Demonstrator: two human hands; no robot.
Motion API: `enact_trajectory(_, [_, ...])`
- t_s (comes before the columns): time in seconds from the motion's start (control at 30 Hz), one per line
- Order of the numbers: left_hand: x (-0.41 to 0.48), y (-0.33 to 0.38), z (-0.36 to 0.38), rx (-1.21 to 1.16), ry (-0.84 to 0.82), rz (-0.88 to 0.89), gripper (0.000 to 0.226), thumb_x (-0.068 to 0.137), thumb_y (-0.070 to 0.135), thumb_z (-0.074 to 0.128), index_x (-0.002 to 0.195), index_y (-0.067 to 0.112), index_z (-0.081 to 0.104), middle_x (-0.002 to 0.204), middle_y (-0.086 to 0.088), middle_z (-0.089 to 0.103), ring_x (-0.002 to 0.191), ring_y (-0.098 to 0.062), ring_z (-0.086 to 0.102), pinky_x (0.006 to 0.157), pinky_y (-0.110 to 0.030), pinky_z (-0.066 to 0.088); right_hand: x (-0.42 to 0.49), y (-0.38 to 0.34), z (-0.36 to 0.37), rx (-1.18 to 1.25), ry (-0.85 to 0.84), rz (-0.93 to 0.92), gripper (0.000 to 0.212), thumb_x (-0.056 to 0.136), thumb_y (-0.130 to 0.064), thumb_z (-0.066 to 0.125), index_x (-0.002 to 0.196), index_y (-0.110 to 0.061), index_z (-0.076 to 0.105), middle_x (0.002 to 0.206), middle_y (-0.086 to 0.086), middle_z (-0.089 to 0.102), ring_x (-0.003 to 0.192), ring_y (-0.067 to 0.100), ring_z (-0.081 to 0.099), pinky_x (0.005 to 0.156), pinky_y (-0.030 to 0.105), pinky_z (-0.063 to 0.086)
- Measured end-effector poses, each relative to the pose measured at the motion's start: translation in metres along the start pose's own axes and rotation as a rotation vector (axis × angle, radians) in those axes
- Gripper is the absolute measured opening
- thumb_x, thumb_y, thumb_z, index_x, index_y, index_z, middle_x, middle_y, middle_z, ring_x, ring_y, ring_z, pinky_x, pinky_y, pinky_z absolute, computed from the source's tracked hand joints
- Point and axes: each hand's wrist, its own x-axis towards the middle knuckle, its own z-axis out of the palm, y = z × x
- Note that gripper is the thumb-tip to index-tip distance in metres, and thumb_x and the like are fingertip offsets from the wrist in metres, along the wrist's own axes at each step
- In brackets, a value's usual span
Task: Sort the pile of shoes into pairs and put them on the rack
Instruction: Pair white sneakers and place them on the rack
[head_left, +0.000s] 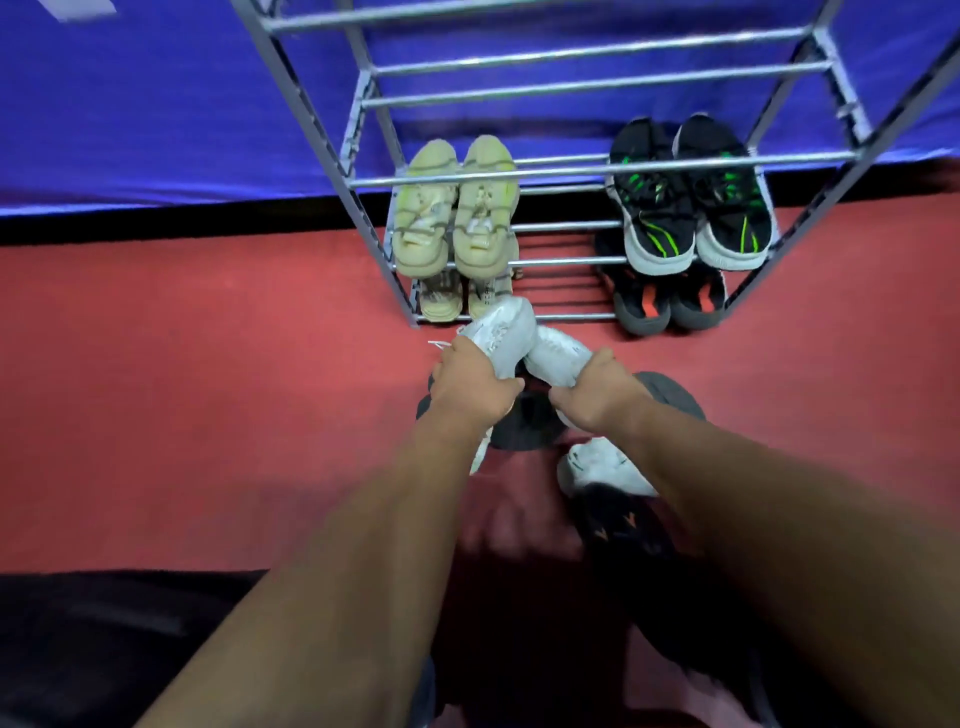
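White sneaker (501, 332) grasped in our left grip (475, 384), its mate (558, 356) in our right grip (597, 395) — both just short of the rack (566, 260), long axes angled ahead toward the bare bars between beige pair (454, 208) and black pair (691, 208).
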Motion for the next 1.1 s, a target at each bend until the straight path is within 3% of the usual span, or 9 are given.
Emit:
enact_trajectory(0.1, [-0.013, 0.029, -0.042, 0.085, -0.112, 0.015, 0.091, 0.076, 0.043, 0.086, 0.143, 0.002, 0.039, 0.133, -0.013, 0.059, 0.121, -0.033, 0.060, 0.097, -0.042, 0.055, -0.024, -0.019, -0.049, -0.187, -0.058, -0.064, 0.066, 0.092, -0.047, 0.065, 0.130, 0.004, 0.049, 0.125, 0.016, 0.062, 0.107, 0.034, 0.063, 0.083, 0.035, 0.051])
enact_trajectory(0.23, [-0.035, 0.075, -0.114, 0.234, -0.236, 0.040, 0.093, 0.083, 0.037, 0.085, 0.150, -0.004, 0.034, 0.138, -0.017, 0.059, 0.122, -0.035, 0.063, 0.095, -0.038, 0.053, -0.062, -0.052, -0.114, -0.336, -0.069, -0.141, 0.045, 0.088, -0.048, 0.066, 0.071, -0.008, 0.059, 0.081, 0.012, 0.066, 0.083, 0.033, 0.063, 0.070, 0.031, 0.048])
enact_trajectory(0.3, [-0.045, 0.091, -0.150, 0.287, -0.242, 0.046, 0.080, 0.077, 0.041, 0.088, 0.135, -0.001, 0.053, 0.123, -0.016, 0.068, 0.102, -0.034, 0.070, 0.081, -0.036, 0.055, -0.081, -0.068, -0.142, -0.367, -0.036, -0.169, 0.042, 0.085, -0.046, 0.065, 0.062, -0.011, 0.060, 0.066, 0.010, 0.060, 0.077, 0.035, 0.065, 0.067, 0.031, 0.050])
enact_trajectory(0.43, [-0.068, 0.114, -0.210, 0.373, -0.216, 0.108, 0.041, 0.082, 0.046, 0.084, 0.081, 0.011, 0.063, 0.076, -0.007, 0.062, 0.061, -0.024, 0.060, 0.058, -0.030, 0.045, -0.118, -0.094, -0.190, -0.372, 0.033, -0.255, 0.047, 0.088, -0.049, 0.064, 0.063, -0.009, 0.061, 0.061, 0.008, 0.058, 0.072, 0.035, 0.065, 0.066, 0.032, 0.054])
enact_trajectory(0.57, [-0.085, 0.120, -0.246, 0.312, -0.152, 0.126, 0.045, 0.073, 0.049, 0.089, 0.084, 0.013, 0.065, 0.083, -0.007, 0.064, 0.069, -0.026, 0.060, 0.061, -0.031, 0.046, -0.139, -0.107, -0.220, -0.313, 0.114, -0.283, 0.048, 0.091, -0.049, 0.062, 0.063, -0.010, 0.061, 0.062, 0.009, 0.058, 0.074, 0.034, 0.061, 0.061, 0.033, 0.043])
enact_trajectory(0.73, [-0.085, 0.112, -0.250, 0.166, -0.068, 0.152, 0.038, 0.079, 0.037, 0.086, 0.087, 0.011, 0.061, 0.083, -0.008, 0.062, 0.067, -0.023, 0.057, 0.055, -0.030, 0.040, -0.137, -0.095, -0.224, -0.111, 0.188, -0.307, 0.072, 0.069, -0.069, 0.060, 0.089, -0.001, 0.069, 0.088, 0.018, 0.072, 0.082, 0.032, 0.068, 0.076, 0.038, 0.057])
enact_trajectory(0.9, [-0.085, 0.109, -0.273, 0.149, -0.063, 0.131, 0.035, 0.076, 0.039, 0.085, 0.082, 0.015, 0.060, 0.085, -0.006, 0.060, 0.071, -0.023, 0.058, 0.058, -0.030, 0.041, -0.124, -0.100, -0.237, -0.065, 0.222, -0.321, 0.043, 0.065, -0.048, 0.072, 0.084, -0.009, 0.072, 0.077, 0.012, 0.075, 0.067, 0.026, 0.065, 0.066, 0.039, 0.058])
enact_trajectory(0.97, [-0.084, 0.106, -0.289, 0.119, -0.009, 0.117, 0.034, 0.073, 0.036, 0.084, 0.080, 0.013, 0.059, 0.084, -0.007, 0.060, 0.067, -0.025, 0.056, 0.058, -0.030, 0.040, -0.120, -0.107, -0.247, -0.021, 0.247, -0.331, 0.037, 0.061, -0.045, 0.071, 0.078, -0.012, 0.065, 0.066, 0.003, 0.068, 0.059, 0.024, 0.057, 0.055, 0.034, 0.049])
enact_trajectory(1.1, [-0.076, 0.101, -0.302, 0.057, 0.051, 0.102, 0.038, 0.072, 0.037, 0.079, 0.093, 0.008, 0.066, 0.087, -0.011, 0.065, 0.067, -0.026, 0.059, 0.057, -0.030, 0.044, -0.107, -0.111, -0.253, 0.101, 0.287, -0.340, 0.034, 0.068, -0.045, 0.071, 0.078, -0.015, 0.057, 0.067, 0.000, 0.061, 0.062, 0.022, 0.055, 0.054, 0.030, 0.039])
